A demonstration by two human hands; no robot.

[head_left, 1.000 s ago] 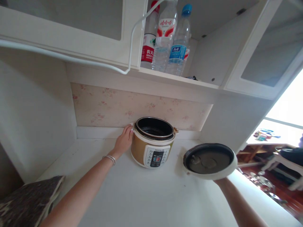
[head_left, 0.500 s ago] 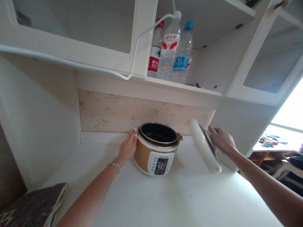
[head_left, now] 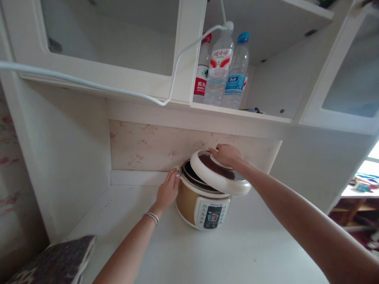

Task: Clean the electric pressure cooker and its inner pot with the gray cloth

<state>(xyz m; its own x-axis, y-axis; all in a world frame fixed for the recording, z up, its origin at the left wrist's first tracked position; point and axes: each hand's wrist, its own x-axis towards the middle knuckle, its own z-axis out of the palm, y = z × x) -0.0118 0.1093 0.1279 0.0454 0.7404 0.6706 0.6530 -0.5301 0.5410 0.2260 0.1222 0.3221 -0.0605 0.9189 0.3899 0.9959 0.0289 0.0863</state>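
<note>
A gold and white electric pressure cooker (head_left: 186, 203) stands on the white counter, its control panel facing me. My left hand (head_left: 168, 189) grips the handle on the cooker's left side, fingers closed round it. My right hand (head_left: 226, 154) is closed on the knob of the lid (head_left: 204, 173), which is white-rimmed with a dark brown top. The lid is tilted over the right part of the cooker. On the left, the dark inner pot (head_left: 191, 171) still shows through the gap. Part of the knob is hidden under my fingers.
Above hangs a white cabinet with plastic bottles (head_left: 219, 67) on its open shelf. A white cable (head_left: 118, 90) droops along the cabinet's lower edge. A dark patterned cloth item (head_left: 59, 260) lies at the counter's front left.
My right hand has carried the lid leftward, from beside the cooker to over its opening, and tipped it flatter. My left hand stays on the side handle. The view has shifted slightly.
</note>
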